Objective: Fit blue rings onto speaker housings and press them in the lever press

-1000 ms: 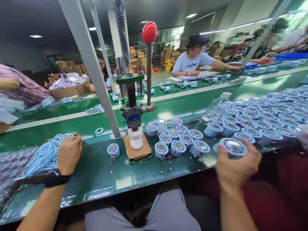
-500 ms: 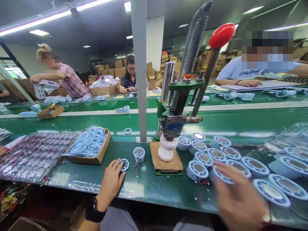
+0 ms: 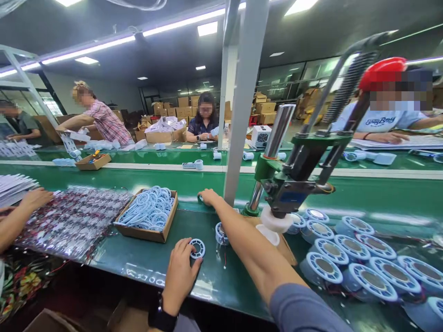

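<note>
My left hand point(image 3: 180, 272) rests on the green bench, its fingertips on a flat white-and-blue ring point(image 3: 197, 248). My right arm stretches far forward across the bench; my right hand point(image 3: 208, 196) covers a small ring lying on the conveyor edge by the grey post point(image 3: 242, 110). Whether it grips that ring I cannot tell. A round blue-and-white speaker part with red wires point(image 3: 220, 233) stands just under my right forearm. The hand press point(image 3: 294, 180) with its red knob point(image 3: 382, 71) and white die stands to the right.
A cardboard box of blue rings point(image 3: 147, 214) sits left of my hands, next to sheets of wired parts point(image 3: 72, 221). Several blue speaker parts point(image 3: 349, 258) crowd the right. Another person's hand point(image 3: 32, 199) reaches in at far left. People work across the green conveyor point(image 3: 380, 189).
My view has swung left. My right hand left the speaker parts on the right and reached forward to the ring by the post. My left hand stays on the flat ring.
</note>
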